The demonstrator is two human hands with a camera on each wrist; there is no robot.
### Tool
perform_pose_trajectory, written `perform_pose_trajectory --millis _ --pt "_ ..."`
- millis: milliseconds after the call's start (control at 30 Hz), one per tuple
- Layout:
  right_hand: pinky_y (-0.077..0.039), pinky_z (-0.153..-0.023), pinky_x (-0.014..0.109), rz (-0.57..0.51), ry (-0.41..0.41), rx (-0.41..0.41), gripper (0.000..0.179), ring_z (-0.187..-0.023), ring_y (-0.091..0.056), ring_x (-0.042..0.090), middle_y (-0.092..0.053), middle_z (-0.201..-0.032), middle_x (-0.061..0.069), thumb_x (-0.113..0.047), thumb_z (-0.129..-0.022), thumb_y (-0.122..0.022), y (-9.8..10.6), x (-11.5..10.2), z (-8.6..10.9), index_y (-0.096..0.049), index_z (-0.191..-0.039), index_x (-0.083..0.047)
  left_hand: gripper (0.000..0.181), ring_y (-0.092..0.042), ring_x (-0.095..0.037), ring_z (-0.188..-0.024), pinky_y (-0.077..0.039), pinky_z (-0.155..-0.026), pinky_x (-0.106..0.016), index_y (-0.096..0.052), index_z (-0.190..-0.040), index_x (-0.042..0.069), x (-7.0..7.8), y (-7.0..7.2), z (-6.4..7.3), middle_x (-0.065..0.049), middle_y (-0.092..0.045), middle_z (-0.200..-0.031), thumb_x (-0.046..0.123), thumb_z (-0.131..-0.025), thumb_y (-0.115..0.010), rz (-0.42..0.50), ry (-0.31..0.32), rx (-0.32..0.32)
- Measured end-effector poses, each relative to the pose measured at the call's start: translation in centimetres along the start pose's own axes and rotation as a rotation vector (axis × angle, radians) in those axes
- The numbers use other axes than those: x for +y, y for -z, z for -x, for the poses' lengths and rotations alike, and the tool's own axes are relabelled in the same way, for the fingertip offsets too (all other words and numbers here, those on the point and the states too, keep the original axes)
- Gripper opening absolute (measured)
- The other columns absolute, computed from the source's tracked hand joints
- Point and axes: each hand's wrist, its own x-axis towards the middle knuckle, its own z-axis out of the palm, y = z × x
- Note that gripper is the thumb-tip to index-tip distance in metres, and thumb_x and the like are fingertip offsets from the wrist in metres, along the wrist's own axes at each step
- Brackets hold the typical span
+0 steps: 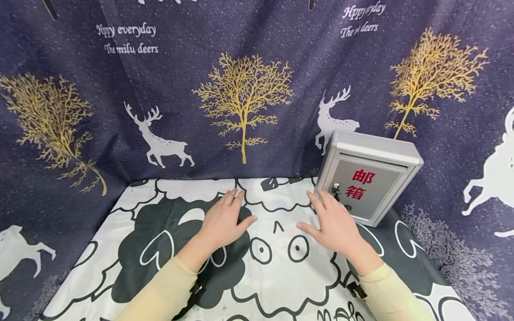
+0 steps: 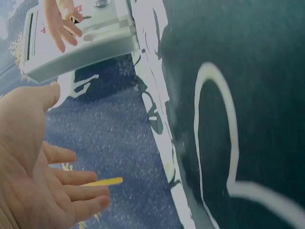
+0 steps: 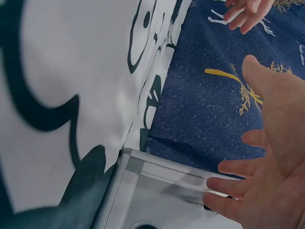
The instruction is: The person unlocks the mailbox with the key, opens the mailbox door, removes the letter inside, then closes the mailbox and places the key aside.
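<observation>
A silver metal mailbox [image 1: 385, 187] with red characters on its door stands at the right, turned slightly. Small keys [image 1: 335, 191] show at the lock on the door's left side. My right hand [image 1: 333, 223], fingers spread and holding nothing, is just in front of the mailbox and overlaps its lower left edge in the head view. Over the dark sheep print to the left of centre, my left hand [image 1: 225, 219] is likewise empty with its fingers extended. Both wrist views show relaxed fingers with bare palms; the mailbox [image 3: 157, 200] is below my right fingers in the right wrist view.
A cloth printed with cartoon sheep [image 1: 281, 281] covers the table. Behind it hangs a dark blue curtain [image 1: 277, 26] with golden trees and white deer, and it also runs along both sides. The mailbox stands near the back right edge.
</observation>
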Motion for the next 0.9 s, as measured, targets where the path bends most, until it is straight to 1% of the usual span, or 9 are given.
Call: perform_pose_trajectory --millis 67,167,400,600,767,900 --pt "-0.044 -0.116 0.071 -0.002 0.003 0.006 0.100 -0.153 -0.045 0.051 -0.045 -0.166 0.031 -0.064 -0.098 -0.079 0.2 0.2 0.4 -0.042 -0.171 -0.008 0.092 -0.042 -0.047 -0.159 -0.042 -0.123 -0.060 -0.042 -0.169 -0.002 0.3 -0.2 -0.2 -0.030 -0.041 -0.171 0.065 -0.109 -0.062 0.011 -0.005 0.001" --pt "-0.045 -0.114 0.072 -0.003 -0.004 0.004 0.098 -0.151 -0.047 0.051 -0.046 -0.165 0.030 -0.064 -0.098 -0.079 0.6 0.7 1.1 -0.044 -0.171 -0.008 0.092 -0.043 -0.046 -0.158 -0.044 -0.122 -0.059 -0.042 -0.168 -0.003 0.8 -0.6 -0.5 -0.030 -0.043 -0.170 0.064 -0.109 -0.062 0.018 -0.015 0.000" --pt "-0.045 -0.110 0.074 0.016 -0.042 -0.020 0.095 -0.150 -0.047 0.052 -0.045 -0.165 0.028 -0.061 -0.098 -0.080 1.2 2.7 2.7 -0.046 -0.170 -0.008 0.092 -0.044 -0.042 -0.158 -0.042 -0.125 -0.056 -0.042 -0.169 -0.002 2.1 -1.0 -1.9 -0.026 -0.045 -0.170 0.066 -0.109 -0.060 0.025 -0.038 -0.008" --pt "-0.047 -0.107 0.075 0.034 -0.050 0.002 0.093 -0.146 -0.050 0.053 -0.049 -0.162 0.029 -0.059 -0.098 -0.082 1.7 4.2 4.3 -0.049 -0.168 -0.007 0.092 -0.045 -0.040 -0.158 -0.044 -0.124 -0.055 -0.043 -0.169 0.001 3.4 -1.3 -3.0 -0.024 -0.046 -0.171 0.067 -0.109 -0.059 0.020 -0.050 -0.024" --pt "-0.048 -0.105 0.074 0.044 -0.054 0.033 0.092 -0.141 -0.053 0.055 -0.051 -0.159 0.031 -0.057 -0.097 -0.084 2.4 5.1 5.5 -0.052 -0.165 -0.004 0.091 -0.048 -0.040 -0.156 -0.047 -0.121 -0.056 -0.043 -0.170 0.001 4.4 -1.9 -3.9 -0.024 -0.047 -0.170 0.068 -0.109 -0.058 0.022 -0.079 -0.033" --pt "-0.049 -0.101 0.076 0.060 -0.080 0.043 0.094 -0.137 -0.055 0.058 -0.051 -0.158 0.032 -0.058 -0.095 -0.086 3.1 6.0 6.6 -0.053 -0.163 -0.002 0.092 -0.047 -0.040 -0.156 -0.047 -0.121 -0.056 -0.042 -0.170 0.002 5.0 -2.3 -4.5 -0.024 -0.047 -0.170 0.069 -0.110 -0.056 0.020 -0.097 -0.049"
